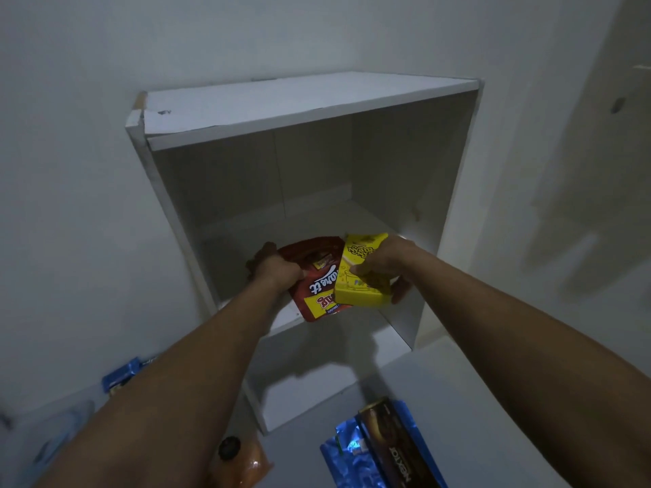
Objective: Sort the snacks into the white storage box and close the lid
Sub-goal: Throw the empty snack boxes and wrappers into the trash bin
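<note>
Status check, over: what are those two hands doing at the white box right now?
Left hand grips red snack pouch. Right hand grips yellow snack box. Both at open white storage box, upper shelf. More snacks on floor; nothing blocking.

The white storage box looks like matt painted board chipped at 1 corner, the red pouch glossy plastic, the yellow carton smooth cardboard.

Inside the open storage box, on its shelf, the snack pouch lies left of and partly under the snack carton, both held by the hands.
</note>
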A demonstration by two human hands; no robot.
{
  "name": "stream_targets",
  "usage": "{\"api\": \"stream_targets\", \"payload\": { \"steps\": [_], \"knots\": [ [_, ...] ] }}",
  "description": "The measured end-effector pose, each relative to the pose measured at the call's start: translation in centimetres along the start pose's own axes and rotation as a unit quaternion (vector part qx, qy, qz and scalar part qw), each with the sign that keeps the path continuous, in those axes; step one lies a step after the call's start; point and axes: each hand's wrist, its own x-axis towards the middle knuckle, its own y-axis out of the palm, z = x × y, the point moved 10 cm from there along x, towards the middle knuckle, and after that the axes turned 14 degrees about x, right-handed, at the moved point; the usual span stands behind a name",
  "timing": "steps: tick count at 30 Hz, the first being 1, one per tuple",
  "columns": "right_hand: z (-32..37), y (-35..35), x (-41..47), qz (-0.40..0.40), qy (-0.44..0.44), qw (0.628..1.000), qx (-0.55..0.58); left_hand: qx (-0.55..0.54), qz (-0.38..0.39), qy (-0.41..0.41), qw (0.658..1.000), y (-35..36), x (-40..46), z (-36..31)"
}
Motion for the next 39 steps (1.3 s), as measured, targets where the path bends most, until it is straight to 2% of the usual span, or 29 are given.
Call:
{"api": "stream_targets", "payload": {
  "steps": [2,4,6,8,11,13,18,22,28,33,39],
  "knots": [
    [-0.3,-0.1,0.1,0.003,0.000,1.000,0.020,-0.164,0.006,-0.026,0.986,-0.1,-1.4,-0.5],
    [-0.7,-0.2,-0.1,0.001,0.000,0.999,0.038,-0.310,0.032,-0.053,0.949,0.6,-2.3,-0.7],
    [-1.4,-0.4,-0.3,-0.004,0.004,0.999,0.053,-0.343,0.057,-0.077,0.935,1.2,-3.1,-0.6],
    [-2.0,-0.8,-0.9,-0.019,0.001,0.998,0.062,-0.315,0.069,-0.076,0.943,1.4,-4.0,-0.8],
    [-2.4,-1.6,-2.5,-0.045,-0.014,0.998,0.050,-0.194,0.020,-0.034,0.980,0.1,-4.8,-1.3],
    [-3.0,-2.4,-3.7,-0.054,-0.011,0.996,0.066,-0.176,0.011,-0.013,0.984,-0.7,-5.7,-1.9],
    [-5.2,-6.0,-8.3,-0.121,0.001,0.990,0.077,-0.217,0.035,0.020,0.975,-1.4,-8.0,-3.2],
    [-8.6,-8.1,-13.1,-0.158,0.030,0.981,0.111,-0.230,0.085,0.067,0.967,-0.5,-10.9,-4.3],
    [-16.3,-8.9,-20.1,-0.204,0.088,0.965,0.137,-0.137,0.135,0.148,0.970,2.6,-17.1,-4.5],
    [-24.4,-8.6,-24.4,-0.232,0.158,0.947,0.158,-0.124,0.224,0.163,0.953,9.1,-23.0,-3.6],
    [-33.5,-7.8,-27.9,-0.251,0.229,0.924,0.178,-0.060,0.280,0.200,0.937,16.6,-28.5,-3.0]
  ]
}}
